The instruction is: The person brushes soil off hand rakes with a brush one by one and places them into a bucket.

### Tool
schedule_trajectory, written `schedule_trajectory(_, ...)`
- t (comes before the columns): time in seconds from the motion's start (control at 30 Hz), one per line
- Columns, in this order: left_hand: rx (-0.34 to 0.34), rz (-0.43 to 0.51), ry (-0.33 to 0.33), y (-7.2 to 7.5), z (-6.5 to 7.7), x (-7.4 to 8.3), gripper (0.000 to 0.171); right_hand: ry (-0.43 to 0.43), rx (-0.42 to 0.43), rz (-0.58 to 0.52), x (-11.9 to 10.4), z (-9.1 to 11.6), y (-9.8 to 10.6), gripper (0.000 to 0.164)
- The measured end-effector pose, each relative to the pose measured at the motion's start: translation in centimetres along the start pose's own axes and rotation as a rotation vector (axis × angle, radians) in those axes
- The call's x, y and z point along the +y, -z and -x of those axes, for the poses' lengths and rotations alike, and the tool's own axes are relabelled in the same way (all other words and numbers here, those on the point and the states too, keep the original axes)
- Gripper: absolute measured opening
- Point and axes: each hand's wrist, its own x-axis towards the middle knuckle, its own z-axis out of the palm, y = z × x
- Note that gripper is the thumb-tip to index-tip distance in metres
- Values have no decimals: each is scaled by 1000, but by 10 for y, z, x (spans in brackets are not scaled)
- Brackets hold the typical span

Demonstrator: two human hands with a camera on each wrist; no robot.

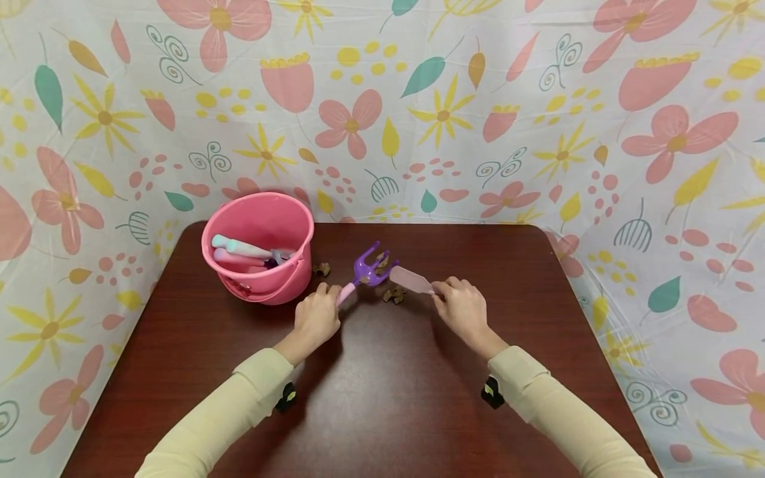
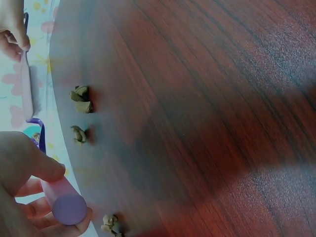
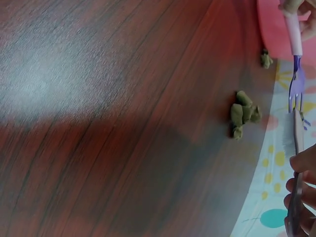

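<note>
- I had the pink bucket [image 1: 263, 216] as my landmark, upright on the dark brown worktop [image 1: 388, 411].
- The left hand [image 1: 318, 313], in front of the bucket and to its right, was grasping the pink handle of a purple fork [image 1: 362, 269]; from its wrist view I saw the thumb and fingers wrapped round the handle.
- The fork's tines pointed away from the bucket, to its right, and I made out a brownish lump on them.
- The right hand [image 1: 463, 309], farther to the right of the bucket, was grasping the thin handle of a pale pink brush [image 1: 411, 279].
- The brush's head pointed back toward the bucket, its tip at the tines; I couldn't tell whether the two touched.
- One brown clump [image 1: 321, 269] lay just beside the bucket, on its right.
- A cluster of clumps [image 1: 394, 295] lay farther right of the bucket, near the fork and brush heads.
- Inside the bucket I saw a tool with a pale teal handle [image 1: 245, 249] leaning on the rim and a lilac handle [image 1: 224, 255] next to it; other pieces were partly hidden.
- A flower-printed cloth [image 1: 406, 206] hung behind the bucket.
</note>
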Motion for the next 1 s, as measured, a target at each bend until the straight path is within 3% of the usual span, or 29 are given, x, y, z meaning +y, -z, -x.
schedule_trajectory(0.5, -3, 31, -26, -6, 1, 11, 37, -4, -7, -68, -30, -13, -3, 21)
schedule_trajectory(1.0, 26, 30, -50, -7, 3, 16, 37, -24, -38, -51, -33, -14, -5, 20)
